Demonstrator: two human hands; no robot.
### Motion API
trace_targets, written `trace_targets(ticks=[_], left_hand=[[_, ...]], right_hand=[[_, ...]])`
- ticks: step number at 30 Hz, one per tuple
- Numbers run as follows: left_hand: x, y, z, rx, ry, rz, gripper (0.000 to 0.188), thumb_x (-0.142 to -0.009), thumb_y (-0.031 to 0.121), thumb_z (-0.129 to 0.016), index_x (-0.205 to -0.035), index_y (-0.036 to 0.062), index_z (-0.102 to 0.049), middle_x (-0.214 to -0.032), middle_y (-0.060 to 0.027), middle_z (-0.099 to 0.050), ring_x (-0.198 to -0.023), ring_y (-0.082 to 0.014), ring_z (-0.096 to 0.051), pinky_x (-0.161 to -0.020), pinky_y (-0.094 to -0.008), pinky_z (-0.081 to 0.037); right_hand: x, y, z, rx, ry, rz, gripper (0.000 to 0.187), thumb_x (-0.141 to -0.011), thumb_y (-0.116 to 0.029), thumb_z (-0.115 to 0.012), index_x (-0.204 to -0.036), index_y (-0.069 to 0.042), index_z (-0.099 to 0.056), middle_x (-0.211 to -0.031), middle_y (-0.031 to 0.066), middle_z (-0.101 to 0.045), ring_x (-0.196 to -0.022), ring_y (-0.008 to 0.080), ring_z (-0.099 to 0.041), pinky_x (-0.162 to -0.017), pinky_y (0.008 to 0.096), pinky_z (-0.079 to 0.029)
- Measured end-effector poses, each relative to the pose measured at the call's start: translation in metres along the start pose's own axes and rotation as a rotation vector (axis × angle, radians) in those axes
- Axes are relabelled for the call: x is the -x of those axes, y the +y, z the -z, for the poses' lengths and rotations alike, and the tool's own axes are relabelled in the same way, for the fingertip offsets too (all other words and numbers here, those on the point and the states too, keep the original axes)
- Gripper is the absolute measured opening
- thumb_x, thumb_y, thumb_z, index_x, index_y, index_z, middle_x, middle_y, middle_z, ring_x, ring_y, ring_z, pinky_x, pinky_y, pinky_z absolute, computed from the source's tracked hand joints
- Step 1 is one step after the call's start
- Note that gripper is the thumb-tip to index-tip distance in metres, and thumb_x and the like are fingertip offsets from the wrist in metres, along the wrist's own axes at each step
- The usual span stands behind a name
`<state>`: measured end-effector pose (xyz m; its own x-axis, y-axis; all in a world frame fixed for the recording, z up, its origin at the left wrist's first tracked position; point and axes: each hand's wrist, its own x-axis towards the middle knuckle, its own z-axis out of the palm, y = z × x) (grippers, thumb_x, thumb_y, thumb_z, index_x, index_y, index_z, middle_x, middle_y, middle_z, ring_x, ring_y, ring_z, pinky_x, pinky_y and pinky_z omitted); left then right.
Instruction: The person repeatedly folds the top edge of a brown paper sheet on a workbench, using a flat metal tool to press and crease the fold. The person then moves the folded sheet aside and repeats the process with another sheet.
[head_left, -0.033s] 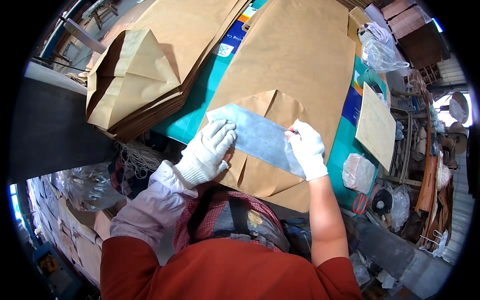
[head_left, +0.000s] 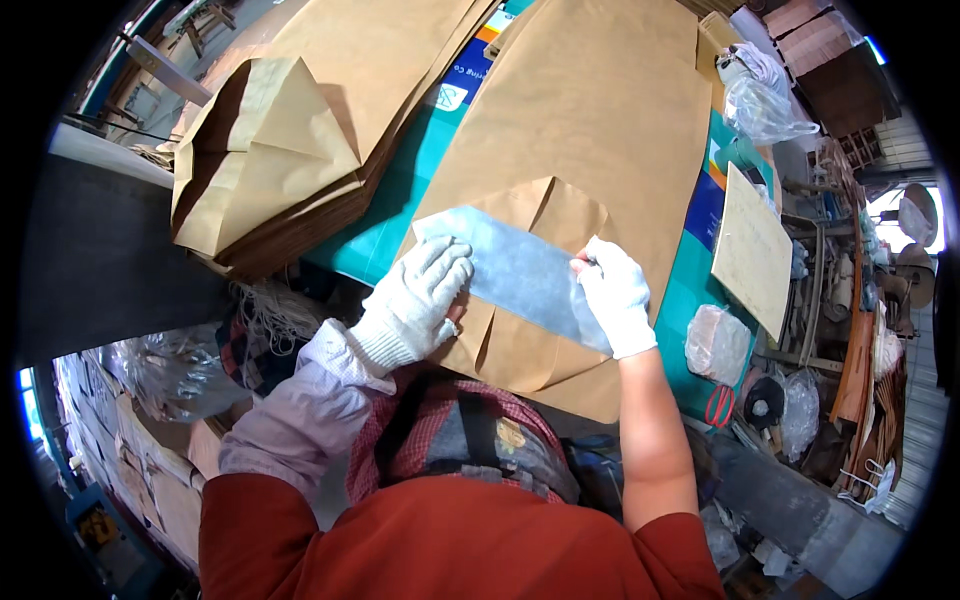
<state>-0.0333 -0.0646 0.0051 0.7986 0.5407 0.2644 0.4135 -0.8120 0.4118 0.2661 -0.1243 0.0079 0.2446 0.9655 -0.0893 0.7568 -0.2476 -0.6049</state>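
A long, pale blue-grey strip point(head_left: 530, 272) lies slantwise across the folded end of a large brown paper bag point(head_left: 590, 120). Folded flaps and creases of the bag point(head_left: 515, 350) show above and below it. My left hand point(head_left: 415, 300), in a white knit glove, rests flat with fingers stretched over the strip's left end. At the strip's right end my right hand point(head_left: 612, 300), also gloved in white, has thumb and forefinger pinched at its upper edge. The rest of that hand covers part of the strip.
On the left stands a stack of brown paper bags point(head_left: 310, 215), the top one with its end folded open. A teal sheet point(head_left: 385, 215) covers the table. To the right are a flat board point(head_left: 750, 250), a plastic-wrapped block point(head_left: 717, 345) and red-handled scissors point(head_left: 719, 406).
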Motion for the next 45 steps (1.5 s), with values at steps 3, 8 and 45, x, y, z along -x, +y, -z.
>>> trace_targets(ticks=[3, 8, 45], left_hand=[[0.004, -0.004, -0.002, -0.006, -0.018, 0.027, 0.064, -0.069, 0.009, -0.073, -0.131, -0.0019, -0.058, -0.139, -0.0207, -0.059, -0.134, -0.0428, -0.053, -0.106, -0.0496, -0.049], [-0.010, 0.005, 0.000, 0.018, -0.080, 0.034, 0.069, -0.064, 0.014, -0.076, -0.129, -0.0023, -0.058, -0.140, -0.0226, -0.058, -0.137, -0.0446, -0.050, -0.112, -0.0526, -0.044], [-0.029, -0.025, -0.022, 0.001, -0.016, -0.162, 0.028, -0.070, 0.009, -0.076, -0.098, 0.0122, -0.074, -0.113, -0.0064, -0.073, -0.100, -0.0278, -0.069, -0.084, -0.0440, -0.055]], right_hand=[[-0.001, 0.000, -0.002, 0.015, 0.005, 0.011, 0.015, -0.094, -0.023, -0.070, -0.099, -0.009, -0.070, -0.096, 0.0163, -0.072, -0.090, 0.0374, -0.070, -0.077, 0.0447, -0.056], [0.008, 0.005, -0.003, 0.298, 0.175, 0.222, 0.016, -0.089, -0.023, -0.070, -0.095, -0.009, -0.070, -0.096, 0.0158, -0.072, -0.088, 0.0357, -0.070, -0.079, 0.0449, -0.057], [0.096, 0.048, -0.017, 0.196, 0.280, 0.168, 0.031, -0.061, -0.018, -0.093, -0.086, -0.015, -0.074, -0.099, -0.0009, -0.069, -0.098, 0.0261, -0.066, -0.083, 0.0400, -0.056]])
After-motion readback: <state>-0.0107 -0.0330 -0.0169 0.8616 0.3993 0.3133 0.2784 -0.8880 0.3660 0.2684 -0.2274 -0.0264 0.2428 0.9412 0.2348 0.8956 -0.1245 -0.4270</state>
